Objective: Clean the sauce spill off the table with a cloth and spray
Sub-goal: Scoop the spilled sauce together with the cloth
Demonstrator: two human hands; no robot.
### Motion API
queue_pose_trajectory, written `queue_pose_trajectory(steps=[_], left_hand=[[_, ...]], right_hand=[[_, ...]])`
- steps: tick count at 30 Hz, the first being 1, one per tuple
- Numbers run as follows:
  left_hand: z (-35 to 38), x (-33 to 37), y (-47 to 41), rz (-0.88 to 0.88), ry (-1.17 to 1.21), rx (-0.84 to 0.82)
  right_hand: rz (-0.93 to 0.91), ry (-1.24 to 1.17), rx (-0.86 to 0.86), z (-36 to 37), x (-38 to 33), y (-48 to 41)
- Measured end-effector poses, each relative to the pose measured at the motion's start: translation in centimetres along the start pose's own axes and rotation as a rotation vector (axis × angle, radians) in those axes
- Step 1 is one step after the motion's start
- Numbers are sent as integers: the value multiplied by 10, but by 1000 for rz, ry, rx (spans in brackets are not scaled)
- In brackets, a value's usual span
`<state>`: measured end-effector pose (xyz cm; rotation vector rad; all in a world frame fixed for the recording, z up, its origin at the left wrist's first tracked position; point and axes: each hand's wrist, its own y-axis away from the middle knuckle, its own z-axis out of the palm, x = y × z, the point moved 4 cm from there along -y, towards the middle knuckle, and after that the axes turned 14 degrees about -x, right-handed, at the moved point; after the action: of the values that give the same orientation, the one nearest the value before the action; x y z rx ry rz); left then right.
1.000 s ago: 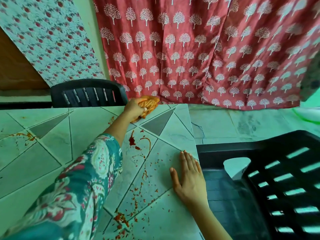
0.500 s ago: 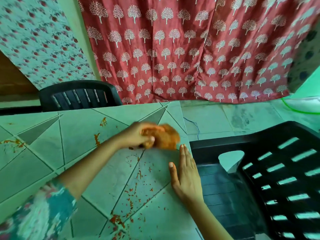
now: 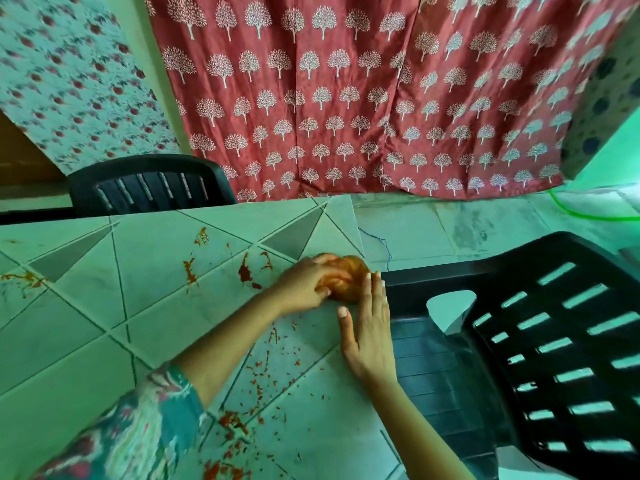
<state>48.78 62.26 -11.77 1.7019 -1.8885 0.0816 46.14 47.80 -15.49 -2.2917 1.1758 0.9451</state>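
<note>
We see the left hand point(image 3: 304, 285) clamped on the orange cloth point(image 3: 349, 275): its fingers curl over the bunched cloth and press it on the counter point(image 3: 86, 341), close to the counter's right edge. The right hand point(image 3: 370, 337) lies flat just beside it, on the side toward us, with its fingers point(image 3: 375, 289) straight and together, holding nothing; their tips seem to touch the cloth. The cloth is a round wad, so we cannot give it a long axis. The coming stroke turns, in our judgement, on where the sauce lies from the left hand. A dark blot point(image 3: 246, 271) is just left of its wrist, an orange smear point(image 3: 189, 271) is further left, and small flecks point(image 3: 263, 365) run below the forearm toward us. The left hand is the nearer one to all of these and it has the cloth, so we think it should sweep leftward and then toward us, while the right hand only steadies. The counter looks smooth, pale green with dark lines, so the sauce may smear. We see no spray bottle. Right of the right hand a black slatted chair point(image 3: 519, 341) stands against the counter. Beyond the left hand we see a second chair point(image 3: 149, 185), a red curtain point(image 3: 346, 98) and a pale floor point(image 3: 450, 230).
</note>
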Motion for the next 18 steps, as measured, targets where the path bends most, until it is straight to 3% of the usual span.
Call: queue_pose_trajectory(steps=[5,11,16,18], left_hand=[[49,33,79,36,-37,-44],[38,29,122,78,124,-173],[-16,12,76,-28,200,136],[-19,4,45,-107,155,149]], right_hand=[[15,-230,21,-7,3,4],[17,-383,-129,-13,1,22],[100,-413,-124,-27,6,47],[130,-450,-142,-31,7,53]])
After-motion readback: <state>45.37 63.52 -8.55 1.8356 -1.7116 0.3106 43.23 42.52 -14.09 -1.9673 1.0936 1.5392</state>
